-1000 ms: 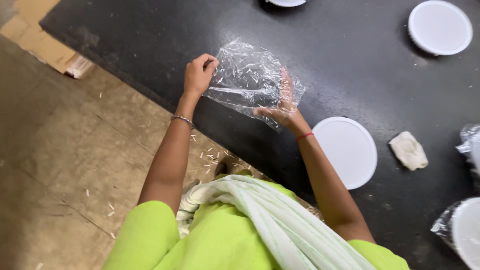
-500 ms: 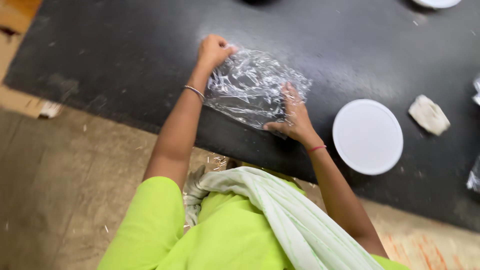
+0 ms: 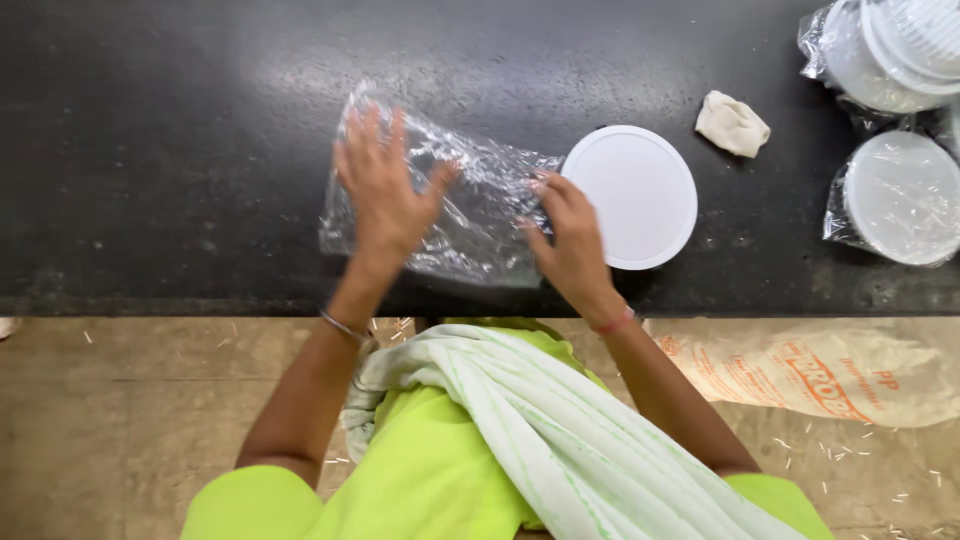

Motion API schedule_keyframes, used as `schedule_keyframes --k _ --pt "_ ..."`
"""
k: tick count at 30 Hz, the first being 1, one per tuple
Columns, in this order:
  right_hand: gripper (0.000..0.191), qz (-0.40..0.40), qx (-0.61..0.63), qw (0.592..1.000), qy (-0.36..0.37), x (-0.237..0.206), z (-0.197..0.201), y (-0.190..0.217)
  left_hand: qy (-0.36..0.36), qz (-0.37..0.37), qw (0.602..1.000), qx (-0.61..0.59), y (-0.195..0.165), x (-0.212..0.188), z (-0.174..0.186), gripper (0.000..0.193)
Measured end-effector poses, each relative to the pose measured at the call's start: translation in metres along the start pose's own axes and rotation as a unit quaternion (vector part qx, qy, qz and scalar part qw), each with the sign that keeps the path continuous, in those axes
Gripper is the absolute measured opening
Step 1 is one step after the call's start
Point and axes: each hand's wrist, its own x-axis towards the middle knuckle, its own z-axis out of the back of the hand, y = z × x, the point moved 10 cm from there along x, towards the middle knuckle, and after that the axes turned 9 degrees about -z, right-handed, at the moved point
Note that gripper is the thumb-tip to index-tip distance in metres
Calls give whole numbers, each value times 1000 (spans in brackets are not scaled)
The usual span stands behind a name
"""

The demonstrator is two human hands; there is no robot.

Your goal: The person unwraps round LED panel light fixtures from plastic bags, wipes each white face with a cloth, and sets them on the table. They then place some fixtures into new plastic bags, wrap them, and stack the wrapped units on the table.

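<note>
A black counter (image 3: 180, 150) carries a clear plastic bag (image 3: 470, 215) under both hands, a white round lid (image 3: 640, 195) just right of them, and a dough lump (image 3: 732, 123) beyond.

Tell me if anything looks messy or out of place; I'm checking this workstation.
Small pale bits lie scattered on the floor by a printed sack. The clear plastic sheet under the left hand and right hand is crumpled.
</note>
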Motion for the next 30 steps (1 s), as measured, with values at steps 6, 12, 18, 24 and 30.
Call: schedule_keyframes --k 6,12,18,24,30 --pt "63 11 -127 992 -16 -47 73 -40 119 0 989 -93 -102 -36 -39 118" --pt "53 66 -146 985 -65 -55 87 -62 119 18 992 -30 -155 -58 -69 98" --pt "24 -60 -41 983 -168 -23 164 -141 28 30 999 -7 -126 -43 -72 64" --pt "24 -242 559 791 -58 -9 157 -222 -17 66 995 -76 -132 -34 -60 49" --pt "30 -311 610 725 74 -30 71 -212 -8 56 995 -83 -157 -35 -64 48"
